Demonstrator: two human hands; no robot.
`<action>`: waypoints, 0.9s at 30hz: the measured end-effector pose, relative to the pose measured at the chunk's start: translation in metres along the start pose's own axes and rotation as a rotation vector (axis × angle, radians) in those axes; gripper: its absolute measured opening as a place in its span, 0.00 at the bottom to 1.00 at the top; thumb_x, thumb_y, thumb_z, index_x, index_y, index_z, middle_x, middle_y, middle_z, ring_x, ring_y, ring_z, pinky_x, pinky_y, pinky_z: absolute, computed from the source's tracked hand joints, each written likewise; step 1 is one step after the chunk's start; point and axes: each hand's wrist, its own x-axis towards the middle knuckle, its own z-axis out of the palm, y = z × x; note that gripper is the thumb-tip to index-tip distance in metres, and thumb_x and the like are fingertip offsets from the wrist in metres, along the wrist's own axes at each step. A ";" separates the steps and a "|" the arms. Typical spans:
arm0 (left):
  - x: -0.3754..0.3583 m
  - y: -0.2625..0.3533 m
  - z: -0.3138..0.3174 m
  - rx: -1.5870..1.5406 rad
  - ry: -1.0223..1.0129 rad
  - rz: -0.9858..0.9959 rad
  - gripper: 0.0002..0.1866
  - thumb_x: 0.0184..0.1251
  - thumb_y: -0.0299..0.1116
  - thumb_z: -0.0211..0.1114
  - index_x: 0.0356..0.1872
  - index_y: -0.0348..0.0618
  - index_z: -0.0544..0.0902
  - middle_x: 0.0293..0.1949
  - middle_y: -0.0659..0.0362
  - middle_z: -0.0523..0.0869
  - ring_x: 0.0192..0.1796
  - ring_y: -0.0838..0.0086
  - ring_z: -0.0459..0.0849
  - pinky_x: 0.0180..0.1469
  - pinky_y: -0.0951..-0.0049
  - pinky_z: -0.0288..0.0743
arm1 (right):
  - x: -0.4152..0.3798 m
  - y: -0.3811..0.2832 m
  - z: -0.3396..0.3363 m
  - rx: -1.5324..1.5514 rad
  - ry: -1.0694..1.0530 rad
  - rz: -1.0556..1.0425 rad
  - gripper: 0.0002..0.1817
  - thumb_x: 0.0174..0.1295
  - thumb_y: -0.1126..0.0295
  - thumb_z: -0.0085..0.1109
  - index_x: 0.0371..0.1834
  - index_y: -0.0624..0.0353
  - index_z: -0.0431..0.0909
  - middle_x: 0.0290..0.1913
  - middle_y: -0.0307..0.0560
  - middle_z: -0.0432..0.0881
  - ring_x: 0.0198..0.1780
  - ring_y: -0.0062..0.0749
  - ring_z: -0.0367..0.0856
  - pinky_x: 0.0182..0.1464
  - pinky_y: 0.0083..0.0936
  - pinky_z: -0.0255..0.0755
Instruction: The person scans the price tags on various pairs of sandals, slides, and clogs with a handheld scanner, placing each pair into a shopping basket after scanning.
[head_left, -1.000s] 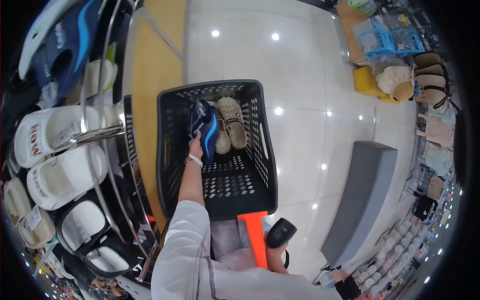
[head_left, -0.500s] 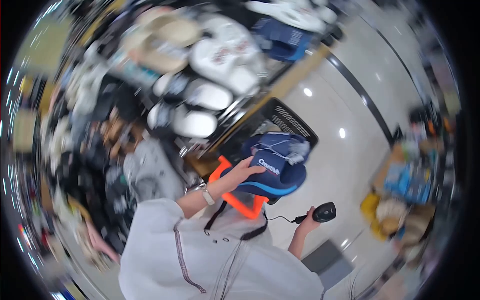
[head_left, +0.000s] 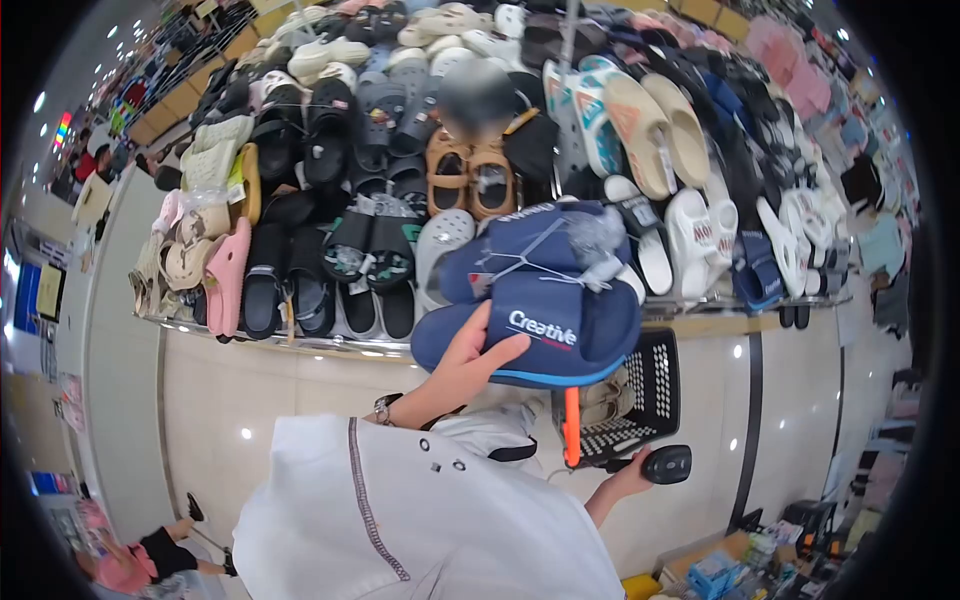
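My left hand (head_left: 465, 360) is closed on a pair of navy blue slippers (head_left: 550, 330) marked "Creative", with a light blue sole edge and clear ties round them. The pair is held in front of the shoe display. My right hand (head_left: 628, 478), lower right, is wrapped round a black handheld scanner (head_left: 667, 464) with a cable. Behind the slippers, a black basket (head_left: 655, 385) with an orange handle (head_left: 571, 428) holds beige footwear.
A long display rack (head_left: 370, 347) carries many sandals and clogs. Tan clogs (head_left: 470, 175) stand behind the slippers. A person in pink (head_left: 130, 565) is at the lower left. Boxed goods (head_left: 715, 572) lie at the lower right.
The view has turned to face the rack. The navy slippers have moved from over the basket to in front of the rack, still in my left hand. My right hand keeps the scanner.
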 end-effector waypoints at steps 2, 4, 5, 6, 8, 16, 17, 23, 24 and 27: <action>-0.005 0.016 -0.033 -0.026 0.097 0.119 0.22 0.63 0.27 0.55 0.57 0.38 0.62 0.50 0.59 0.73 0.51 0.80 0.72 0.54 0.79 0.65 | -0.025 -0.004 0.023 0.075 -0.009 -0.134 0.12 0.51 0.73 0.62 0.35 0.70 0.75 0.33 0.47 0.78 0.31 0.29 0.74 0.37 0.27 0.70; -0.010 0.020 -0.066 -0.007 0.235 0.291 0.20 0.63 0.27 0.54 0.56 0.37 0.63 0.49 0.58 0.73 0.50 0.80 0.72 0.52 0.79 0.66 | -0.061 -0.035 0.040 0.068 -0.018 -0.262 0.14 0.51 0.72 0.62 0.37 0.72 0.75 0.33 0.47 0.79 0.32 0.31 0.74 0.38 0.29 0.69; -0.010 0.026 -0.076 -0.025 0.324 0.332 0.19 0.63 0.28 0.54 0.54 0.37 0.64 0.48 0.58 0.74 0.49 0.80 0.71 0.52 0.79 0.66 | -0.073 -0.046 0.046 -0.021 -0.065 -0.348 0.16 0.51 0.71 0.63 0.36 0.73 0.75 0.36 0.51 0.80 0.34 0.36 0.76 0.40 0.31 0.70; -0.006 0.026 -0.088 -0.025 0.391 0.388 0.19 0.63 0.28 0.55 0.54 0.36 0.64 0.48 0.58 0.74 0.48 0.80 0.71 0.52 0.79 0.65 | -0.081 -0.050 0.055 -0.083 -0.060 -0.404 0.17 0.50 0.70 0.64 0.37 0.73 0.74 0.37 0.52 0.80 0.35 0.38 0.77 0.41 0.31 0.70; 0.008 0.018 -0.115 0.047 0.500 0.488 0.19 0.63 0.30 0.55 0.52 0.35 0.65 0.47 0.57 0.74 0.48 0.78 0.71 0.52 0.78 0.63 | -0.096 -0.065 0.070 -0.089 -0.097 -0.463 0.19 0.48 0.67 0.66 0.37 0.73 0.74 0.37 0.55 0.80 0.37 0.42 0.78 0.41 0.33 0.70; 0.046 -0.001 -0.159 -0.048 0.601 0.476 0.19 0.64 0.34 0.54 0.51 0.33 0.64 0.46 0.54 0.74 0.46 0.74 0.71 0.51 0.76 0.62 | -0.162 -0.101 0.073 0.057 -0.234 -0.639 0.11 0.49 0.75 0.64 0.30 0.73 0.75 0.27 0.46 0.79 0.27 0.25 0.74 0.34 0.24 0.69; 0.049 -0.003 -0.155 -0.037 0.585 0.474 0.19 0.64 0.34 0.54 0.51 0.33 0.63 0.46 0.53 0.74 0.46 0.74 0.71 0.51 0.76 0.62 | -0.167 -0.109 0.067 0.041 -0.211 -0.635 0.11 0.49 0.75 0.64 0.30 0.73 0.75 0.27 0.46 0.79 0.27 0.25 0.74 0.34 0.24 0.69; 0.091 -0.054 -0.144 0.402 0.540 0.487 0.19 0.65 0.38 0.51 0.44 0.29 0.64 0.41 0.42 0.72 0.44 0.54 0.72 0.49 0.66 0.63 | -0.168 -0.153 0.023 -0.132 -0.146 -0.663 0.10 0.50 0.75 0.63 0.31 0.69 0.74 0.25 0.44 0.77 0.23 0.22 0.73 0.28 0.21 0.68; 0.099 -0.071 -0.152 0.607 0.501 0.405 0.21 0.65 0.40 0.51 0.42 0.27 0.63 0.40 0.39 0.71 0.45 0.47 0.69 0.48 0.60 0.62 | -0.176 -0.177 0.013 -0.131 -0.192 -0.575 0.09 0.50 0.75 0.62 0.32 0.68 0.74 0.25 0.43 0.76 0.22 0.21 0.71 0.26 0.19 0.66; 0.107 -0.090 -0.171 1.245 0.328 0.486 0.20 0.59 0.40 0.55 0.38 0.27 0.68 0.40 0.42 0.71 0.44 0.52 0.70 0.47 0.61 0.63 | -0.163 -0.207 -0.011 -0.040 -0.450 -0.275 0.16 0.50 0.80 0.57 0.44 0.65 0.71 0.27 0.44 0.76 0.15 0.19 0.65 0.19 0.15 0.62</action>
